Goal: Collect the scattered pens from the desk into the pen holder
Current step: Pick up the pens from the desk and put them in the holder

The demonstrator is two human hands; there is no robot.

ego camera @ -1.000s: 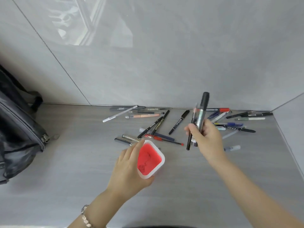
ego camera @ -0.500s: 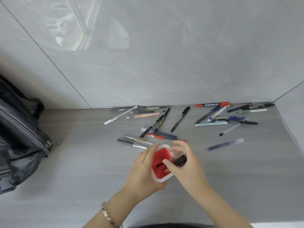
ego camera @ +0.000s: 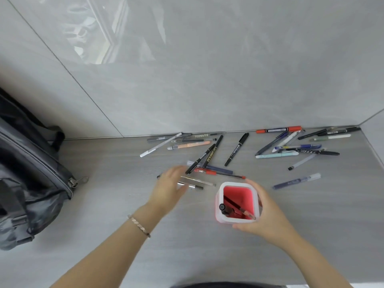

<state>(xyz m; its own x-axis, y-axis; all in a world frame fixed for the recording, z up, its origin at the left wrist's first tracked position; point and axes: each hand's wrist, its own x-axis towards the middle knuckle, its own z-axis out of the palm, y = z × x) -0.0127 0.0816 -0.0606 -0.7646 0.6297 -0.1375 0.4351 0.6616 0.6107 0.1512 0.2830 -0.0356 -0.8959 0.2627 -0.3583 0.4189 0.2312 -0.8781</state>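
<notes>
Right hand (ego camera: pixel 268 217): wrapped around the right and near sides of the pen holder (ego camera: pixel 239 201), fingers curled against its white wall, thumb on the near rim. The holder stands upright on the grey table (ego camera: pixel 104 204), red inside, with a black-capped marker (ego camera: pixel 223 208) and at least 1 more pen leaning in its near-left corner.

Left hand (ego camera: pixel 169 189): blurred, fingers loosely spread and extended, palm down over 2 silver pens (ego camera: pixel 195 182) lying just left of the holder; whether it touches them I cannot tell. A bracelet (ego camera: pixel 138 225) sits on that wrist.

Loose pens: a red pen (ego camera: pixel 216 173) and black markers (ego camera: pixel 209 155) just beyond the holder; a peach pen (ego camera: pixel 190 145) and others along the wall; a further cluster at the far right, including a red-ended marker (ego camera: pixel 279 129); 1 dark blue pen (ego camera: pixel 297 180) alone to the holder's right.

Dark backpack (ego camera: pixel 27 177): at the left edge of the table
</notes>
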